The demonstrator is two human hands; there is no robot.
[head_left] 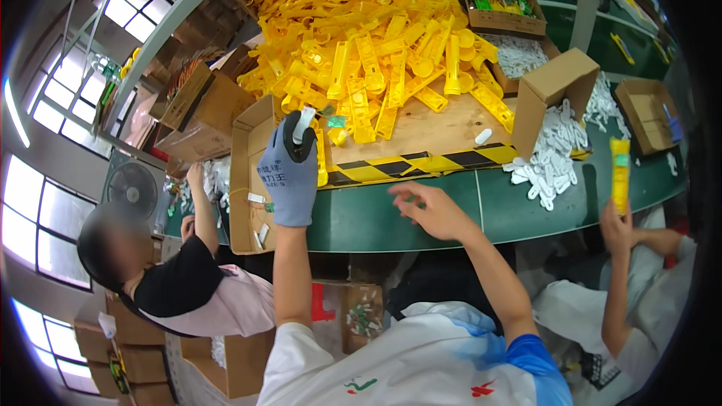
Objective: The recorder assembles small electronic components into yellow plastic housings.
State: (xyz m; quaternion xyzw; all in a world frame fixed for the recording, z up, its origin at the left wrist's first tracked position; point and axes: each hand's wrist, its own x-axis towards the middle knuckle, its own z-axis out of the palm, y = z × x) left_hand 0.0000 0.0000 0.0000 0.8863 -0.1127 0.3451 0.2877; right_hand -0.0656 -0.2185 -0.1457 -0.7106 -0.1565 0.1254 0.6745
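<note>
My left hand (289,177), in a grey-blue glove with dark fingertips, is closed on a small whitish strip (304,125). It is raised beside the near left edge of a big heap of yellow plastic housings (368,53). A small green piece (336,121) shows just right of the fingertips; whether it joins the strip I cannot tell. My right hand (430,210) is bare, its fingers apart and holding nothing. It hovers over the near edge of the green table (361,218), below the black-and-yellow striped edge (421,164).
An open cardboard box (242,210) with a few small white pieces stands left. One white oval piece (483,137) lies on the wooden board; a pile of white pieces (553,154) spills from a tipped box (556,94). Co-workers sit on both sides, the right one holding a yellow housing (620,177).
</note>
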